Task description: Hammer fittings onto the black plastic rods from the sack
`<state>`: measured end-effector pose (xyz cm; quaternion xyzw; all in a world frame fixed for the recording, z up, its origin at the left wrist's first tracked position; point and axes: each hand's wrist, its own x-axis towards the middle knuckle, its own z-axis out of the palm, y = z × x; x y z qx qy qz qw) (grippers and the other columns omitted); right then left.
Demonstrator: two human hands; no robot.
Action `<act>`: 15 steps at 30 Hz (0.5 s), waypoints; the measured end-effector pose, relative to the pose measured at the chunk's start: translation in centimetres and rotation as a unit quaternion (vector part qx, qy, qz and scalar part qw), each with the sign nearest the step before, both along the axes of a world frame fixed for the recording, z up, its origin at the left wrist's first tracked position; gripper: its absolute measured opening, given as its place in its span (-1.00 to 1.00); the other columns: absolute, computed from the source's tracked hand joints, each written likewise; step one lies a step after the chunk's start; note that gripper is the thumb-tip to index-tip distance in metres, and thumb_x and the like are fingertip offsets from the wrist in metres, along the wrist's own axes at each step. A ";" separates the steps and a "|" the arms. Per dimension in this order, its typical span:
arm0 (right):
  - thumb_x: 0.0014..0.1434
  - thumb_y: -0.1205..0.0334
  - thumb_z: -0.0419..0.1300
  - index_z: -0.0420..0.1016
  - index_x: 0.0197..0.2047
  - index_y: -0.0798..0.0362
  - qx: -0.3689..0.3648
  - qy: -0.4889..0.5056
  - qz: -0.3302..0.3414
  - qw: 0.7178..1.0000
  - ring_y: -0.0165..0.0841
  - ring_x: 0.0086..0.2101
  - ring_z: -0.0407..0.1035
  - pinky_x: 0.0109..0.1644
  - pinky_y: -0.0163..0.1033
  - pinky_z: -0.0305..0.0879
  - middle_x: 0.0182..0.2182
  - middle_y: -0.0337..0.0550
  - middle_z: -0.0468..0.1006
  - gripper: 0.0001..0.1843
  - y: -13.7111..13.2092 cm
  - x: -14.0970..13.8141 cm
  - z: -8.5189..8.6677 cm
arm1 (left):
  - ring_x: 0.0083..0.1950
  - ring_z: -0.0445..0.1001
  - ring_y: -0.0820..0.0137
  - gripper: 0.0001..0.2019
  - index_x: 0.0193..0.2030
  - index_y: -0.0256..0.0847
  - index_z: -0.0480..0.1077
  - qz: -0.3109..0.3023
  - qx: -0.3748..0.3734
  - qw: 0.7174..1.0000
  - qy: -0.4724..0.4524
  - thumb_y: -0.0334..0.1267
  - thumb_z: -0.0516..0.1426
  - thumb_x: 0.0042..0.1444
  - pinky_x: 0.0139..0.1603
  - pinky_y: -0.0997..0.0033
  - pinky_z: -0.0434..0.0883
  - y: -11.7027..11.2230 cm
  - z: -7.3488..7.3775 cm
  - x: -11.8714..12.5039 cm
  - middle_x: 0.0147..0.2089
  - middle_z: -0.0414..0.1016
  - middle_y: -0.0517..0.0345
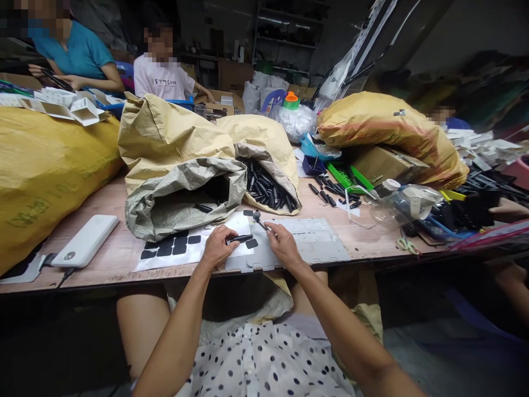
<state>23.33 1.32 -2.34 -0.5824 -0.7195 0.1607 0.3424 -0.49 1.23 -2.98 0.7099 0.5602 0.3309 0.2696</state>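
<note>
We look into a dim room (210,33), its shelves too dark to read, behind a long table (111,255). On it a yellow sack (58,165), cut off by the left edge, bulges beside an open sack (173,129). Two forearms (188,311) slant inward from below to a grey board (316,240). Over it, we see the left hand (215,246) knuckles up, thumb and fingers closed on a tube, and the right hand (283,243) curled tight round a rod. The rod (258,218) tilts away, round head foremost; the tube (243,239) lies nearly level, pointing right. We cannot see the gripped ends of either, nor deep into the open sack. Black pads (179,246) lie left of the hands.
</note>
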 end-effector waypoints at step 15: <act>0.35 0.32 0.07 0.60 0.17 -0.13 -0.001 -0.022 0.055 0.998 -0.31 -0.26 0.47 -0.13 -0.25 0.43 -0.27 -0.18 0.58 -0.57 -4.7 -2.9 0.1 | -0.17 0.48 0.25 -0.81 -0.27 -0.08 0.57 0.002 -0.005 1.000 -0.021 -0.34 0.29 -0.09 -0.07 0.25 0.47 0.0 0.5 -0.1 -0.26 0.55 0.19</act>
